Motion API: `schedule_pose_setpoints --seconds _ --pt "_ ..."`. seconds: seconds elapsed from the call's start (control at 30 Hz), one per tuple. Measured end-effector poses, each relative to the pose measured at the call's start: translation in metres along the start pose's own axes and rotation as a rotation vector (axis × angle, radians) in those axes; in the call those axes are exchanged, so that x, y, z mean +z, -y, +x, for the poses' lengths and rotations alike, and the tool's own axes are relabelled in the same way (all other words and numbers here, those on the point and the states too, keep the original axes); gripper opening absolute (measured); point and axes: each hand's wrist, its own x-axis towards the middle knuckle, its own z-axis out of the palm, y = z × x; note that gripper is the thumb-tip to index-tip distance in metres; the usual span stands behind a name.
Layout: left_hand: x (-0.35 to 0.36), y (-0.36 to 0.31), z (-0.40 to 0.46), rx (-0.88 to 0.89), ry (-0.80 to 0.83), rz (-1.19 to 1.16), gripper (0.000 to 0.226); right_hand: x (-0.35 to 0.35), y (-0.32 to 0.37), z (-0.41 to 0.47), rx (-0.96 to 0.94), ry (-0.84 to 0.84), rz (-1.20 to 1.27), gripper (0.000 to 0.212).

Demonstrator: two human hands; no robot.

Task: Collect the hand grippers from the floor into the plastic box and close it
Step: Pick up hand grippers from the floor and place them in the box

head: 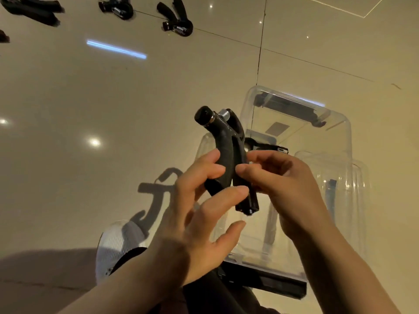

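Both hands on one hand gripper above the box

My left hand (pixel 204 225) has its fingers spread, fingertips touching the black hand gripper (pixel 226 152); my right hand (pixel 281 182) pinches its handle. It's upright, knob on top, over the clear plastic box (pixel 340 137). Further off, more grippers (pixel 176 19) lie on the floor (pixel 113 109)

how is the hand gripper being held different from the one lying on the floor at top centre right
The held hand gripper is off the floor, in front of the clear plastic box, pinched by the right hand with the left hand touching it; the floor gripper lies untouched on the tiles. The held one's knob end points up, the floor one's handles point up-frame. Both are black with metal parts.
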Motion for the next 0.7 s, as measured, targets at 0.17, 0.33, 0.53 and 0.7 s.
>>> schedule_pose_setpoints --seconds 0.17,0.33,0.53,0.7 --pt "0.020 0.011 -0.022 0.019 0.374 0.183 0.079 -0.047 -0.008 0.001 0.000 -0.230 -0.208 0.036" --pt "0.024 0.030 -0.033 -0.082 0.618 0.351 0.062 -0.062 -0.044 0.020 0.077 -0.254 -0.822 0.032" --pt "0.026 0.030 -0.034 -0.114 0.640 0.341 0.061 -0.046 -0.091 0.058 0.190 -0.176 -1.023 0.043" --pt "0.029 0.032 -0.036 -0.137 0.633 0.283 0.057 -0.037 -0.110 0.064 0.302 -0.028 -1.200 0.028"
